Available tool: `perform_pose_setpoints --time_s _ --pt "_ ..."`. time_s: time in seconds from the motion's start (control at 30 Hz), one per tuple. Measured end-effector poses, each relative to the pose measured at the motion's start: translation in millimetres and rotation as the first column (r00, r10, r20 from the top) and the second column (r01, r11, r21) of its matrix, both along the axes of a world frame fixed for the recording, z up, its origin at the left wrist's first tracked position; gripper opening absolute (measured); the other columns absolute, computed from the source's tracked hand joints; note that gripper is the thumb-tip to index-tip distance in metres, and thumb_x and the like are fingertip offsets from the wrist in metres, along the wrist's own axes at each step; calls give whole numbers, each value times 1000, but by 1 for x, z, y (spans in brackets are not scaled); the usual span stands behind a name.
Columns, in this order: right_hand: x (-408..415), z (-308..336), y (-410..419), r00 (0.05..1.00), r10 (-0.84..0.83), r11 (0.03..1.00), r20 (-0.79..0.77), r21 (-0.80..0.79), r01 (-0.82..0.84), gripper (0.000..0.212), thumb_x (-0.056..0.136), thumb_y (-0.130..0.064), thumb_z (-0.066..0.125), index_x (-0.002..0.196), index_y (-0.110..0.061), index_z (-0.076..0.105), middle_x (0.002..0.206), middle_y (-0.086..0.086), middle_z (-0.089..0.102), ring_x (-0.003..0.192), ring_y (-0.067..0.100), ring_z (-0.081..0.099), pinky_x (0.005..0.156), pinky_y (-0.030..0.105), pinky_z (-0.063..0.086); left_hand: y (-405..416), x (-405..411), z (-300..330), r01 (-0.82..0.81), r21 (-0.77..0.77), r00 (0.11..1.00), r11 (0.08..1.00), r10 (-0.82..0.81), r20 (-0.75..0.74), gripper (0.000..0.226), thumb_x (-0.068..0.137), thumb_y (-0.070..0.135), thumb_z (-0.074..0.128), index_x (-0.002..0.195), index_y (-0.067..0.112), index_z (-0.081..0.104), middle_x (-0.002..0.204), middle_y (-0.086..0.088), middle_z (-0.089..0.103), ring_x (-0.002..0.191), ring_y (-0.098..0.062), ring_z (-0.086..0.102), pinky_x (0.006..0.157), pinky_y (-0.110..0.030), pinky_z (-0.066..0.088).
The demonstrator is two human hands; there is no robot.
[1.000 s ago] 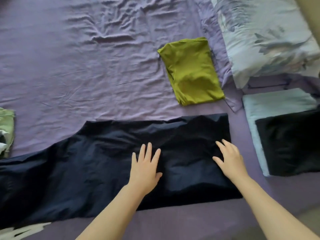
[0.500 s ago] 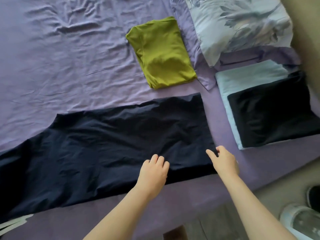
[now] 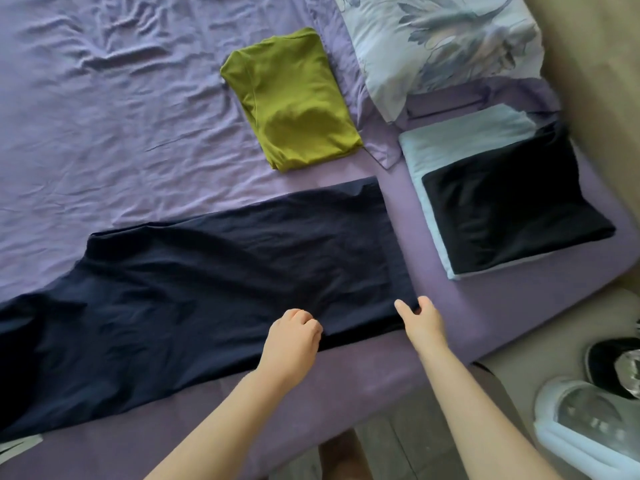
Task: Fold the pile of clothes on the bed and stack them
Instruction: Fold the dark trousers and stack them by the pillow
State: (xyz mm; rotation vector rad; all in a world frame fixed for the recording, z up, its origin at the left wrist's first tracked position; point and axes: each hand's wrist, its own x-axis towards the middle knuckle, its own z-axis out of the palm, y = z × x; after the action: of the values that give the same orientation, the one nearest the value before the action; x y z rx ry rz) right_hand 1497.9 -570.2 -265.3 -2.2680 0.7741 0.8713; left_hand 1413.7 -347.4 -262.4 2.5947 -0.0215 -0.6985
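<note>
The left hand (image 3: 292, 336) has its fingers (image 3: 306, 318) curled onto the near edge of the navy garment (image 3: 214, 271), apparently pinching the cloth. The right hand (image 3: 420, 320) pinches the garment's near right corner between thumb and curled fingers. Judging by this grip, the step in hand is a fold of the garment's right end, and the next move probably calls for lifting both held points together and carrying them across the cloth, keeping the edge taut so the layers land square.

The garment is dark navy, thin and lightly creased, spread long and flat across the near part of the bed (image 3: 104, 116). Beyond its right end lies a folded olive-green top (image 3: 291, 98); to its right, a folded black piece (image 3: 512, 209) rests on a pale blue one (image 3: 460, 140).
</note>
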Motion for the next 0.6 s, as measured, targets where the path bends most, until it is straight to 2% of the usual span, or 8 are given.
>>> perform_pose_setpoints --time_s 0.07,0.13,0.23,0.33,0.43,0.47,0.53,0.6 --pt "-2 2 2 1000 14 1000 4 19 -15 30 93 -33 56 114 -13 47 116 12 55 100 31 54 76 35 42 -5 -2 3 -64 18 998 998 64 25 25 97 18 46 113 17 65 115 2 59 116 -22 50 82 -31 43" --pt "-4 2 -1 999 44 996 32 81 -47 19 91 -20 59 100 -12 45 99 9 58 87 30 57 71 37 46 -9 -2 5 -59 55 997 997 56 46 20 93 20 55 109 14 66 111 -1 60 109 -27 54 75 -33 44" --pt "3 10 -10 991 26 982 133 184 -51 18 87 -11 65 99 -12 51 89 2 62 84 23 60 69 31 47 -17 1 3 14 123 999 992 -8 -51 31 96 40 45 121 23 52 120 6 49 111 -20 44 81 -28 36" --pt "15 16 -21 969 -22 984 244 179 -23 16 86 -13 67 98 -15 56 89 -2 65 83 19 60 66 25 45 -28 15 4 8 121 1000 993 -6 -17 29 95 41 45 118 24 49 117 6 48 107 -19 43 80 -28 34" --pt "17 9 -26 985 -39 989 170 146 14 15 90 -19 63 102 -13 56 104 9 60 89 23 55 77 34 45 -37 25 1 39 122 997 992 -31 -64 27 96 37 44 118 22 50 115 4 50 105 -20 44 74 -27 32" --pt "17 7 -25 988 -18 992 152 122 -1 14 91 -23 62 99 -13 56 105 11 56 87 24 52 77 35 44 -39 28 1 44 137 996 990 -32 -85 26 97 36 44 118 21 50 114 3 50 105 -21 44 73 -27 31" --pt "20 7 -24 985 8 997 174 70 -21 23 92 -31 58 82 -11 51 91 11 52 75 27 48 65 34 39 -41 32 0 55 172 995 984 -38 -97 25 97 36 45 116 20 49 112 2 50 103 -22 45 70 -28 30" --pt "24 7 -24 983 -55 995 177 89 40 26 93 -30 55 81 -8 48 84 6 50 71 29 57 62 34 44 -42 34 0 78 205 991 976 -54 -120 22 95 35 48 111 20 48 108 2 51 100 -21 46 68 -29 29"
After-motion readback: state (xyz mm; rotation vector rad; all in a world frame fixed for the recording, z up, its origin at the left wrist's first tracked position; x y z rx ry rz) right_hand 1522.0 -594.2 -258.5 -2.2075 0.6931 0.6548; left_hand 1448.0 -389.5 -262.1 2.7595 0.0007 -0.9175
